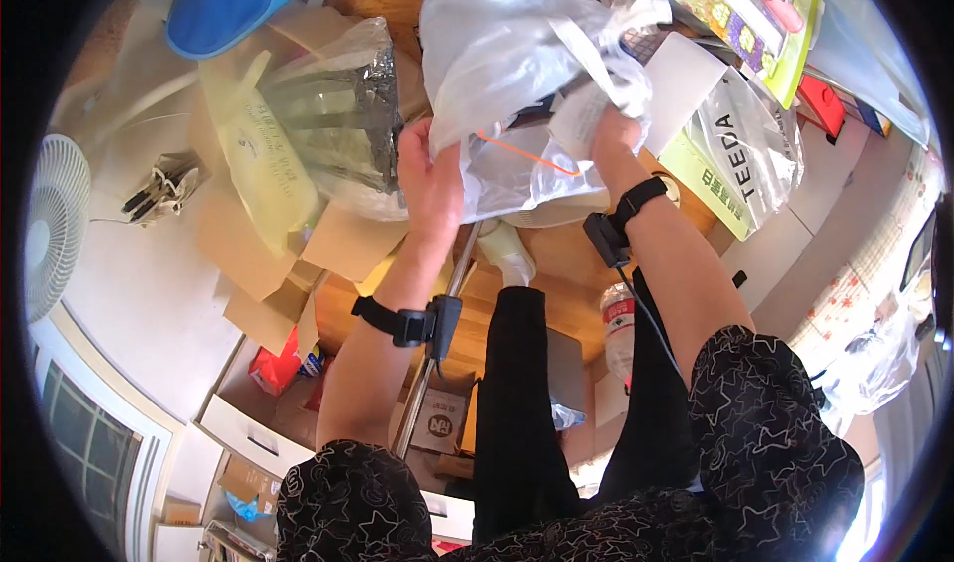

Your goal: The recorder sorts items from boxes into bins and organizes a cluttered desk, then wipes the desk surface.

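Note:
A white translucent plastic bag (507,50) is spread out in front of me, between my two hands. Its left edge is pinched by my left hand (433,179), whose fingertips are partly behind the film. On the other side, my right hand (615,137) grips the crumpled part of the bag near its handles; folds cover most of those fingers. A thin orange strip (529,154) runs slantwise across the bag's lower part. What the bag holds, if anything, cannot be made out. Both wrists wear black straps with small black boxes.
Left of the bag stands an open cardboard box (243,239) with clear plastic packaging (343,115). A blue plastic scoop-like thing (224,10) is at the upper left, a white fan (55,229) at the far left. A bottle (618,328) stands by my legs; a metal rail (462,274) runs below.

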The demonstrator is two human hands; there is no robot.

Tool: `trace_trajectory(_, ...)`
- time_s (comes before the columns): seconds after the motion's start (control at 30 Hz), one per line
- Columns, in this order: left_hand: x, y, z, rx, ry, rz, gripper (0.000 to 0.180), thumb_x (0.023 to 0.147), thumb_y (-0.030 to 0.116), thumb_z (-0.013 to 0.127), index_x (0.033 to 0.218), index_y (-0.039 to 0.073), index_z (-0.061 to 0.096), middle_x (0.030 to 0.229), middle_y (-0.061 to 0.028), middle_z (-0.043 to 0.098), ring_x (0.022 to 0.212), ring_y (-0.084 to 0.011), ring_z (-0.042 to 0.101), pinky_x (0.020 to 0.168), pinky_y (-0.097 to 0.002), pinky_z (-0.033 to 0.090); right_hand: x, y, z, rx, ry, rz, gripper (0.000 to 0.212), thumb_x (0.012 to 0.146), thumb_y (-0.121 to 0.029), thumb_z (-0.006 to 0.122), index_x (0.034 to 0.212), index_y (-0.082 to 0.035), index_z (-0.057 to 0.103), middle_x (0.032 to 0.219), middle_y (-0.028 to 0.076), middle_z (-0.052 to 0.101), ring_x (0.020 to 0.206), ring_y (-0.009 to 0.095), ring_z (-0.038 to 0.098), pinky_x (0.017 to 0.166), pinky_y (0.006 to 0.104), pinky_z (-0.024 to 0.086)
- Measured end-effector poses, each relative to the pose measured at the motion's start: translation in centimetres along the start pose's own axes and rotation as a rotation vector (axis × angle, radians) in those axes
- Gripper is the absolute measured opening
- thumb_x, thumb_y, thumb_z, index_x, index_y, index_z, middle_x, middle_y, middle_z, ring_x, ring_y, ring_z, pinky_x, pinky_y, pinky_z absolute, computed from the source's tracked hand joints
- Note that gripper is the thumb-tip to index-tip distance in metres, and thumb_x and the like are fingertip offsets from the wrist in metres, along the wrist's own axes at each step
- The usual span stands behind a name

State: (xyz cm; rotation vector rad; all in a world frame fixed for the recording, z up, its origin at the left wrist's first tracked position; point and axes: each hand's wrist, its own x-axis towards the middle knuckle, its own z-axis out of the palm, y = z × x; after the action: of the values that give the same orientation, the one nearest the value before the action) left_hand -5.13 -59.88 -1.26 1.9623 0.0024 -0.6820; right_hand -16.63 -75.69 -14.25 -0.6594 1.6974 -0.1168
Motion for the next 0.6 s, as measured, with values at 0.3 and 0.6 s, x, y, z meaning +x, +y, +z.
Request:
trace_trajectory(0.3, 2.1, -0.8, -0.1, 0.077, -0.118, -0.076, 0.035, 0.081, 0.015, 0.061, 0.107, -0.004, 0.048, 0.096, -0.0101, 0.058, 0.086, -0.0127, 0.054, 0.076, -0.0245, 0.043, -4.6, -2.6, 0.2, 0.249, -0.718, 0.464, 0.048, 0.078, -0.033, 0.064, 0.110, -0.004, 0.043, 0.117, 0.016, 0.047, 0.108, 0.031, 0.046, 0.091, 0.0522, 0.037)
trace_trajectory(0.6, 1.5, 0.6, 0.9, 0.371, -0.122, -0.029, 0.045, 0.078, 0.021, 0.065, 0.112, -0.002, 0.046, 0.095, -0.0134, 0.059, 0.084, -0.0182, 0.057, 0.073, -0.0286, 0.044, -7.5, -2.3, -0.2, 0.217, -0.657, 0.173, 0.024, 0.087, -0.023, 0.052, 0.098, -0.002, 0.051, 0.065, 0.002, 0.048, 0.054, 0.013, 0.047, 0.050, 0.0281, 0.043)
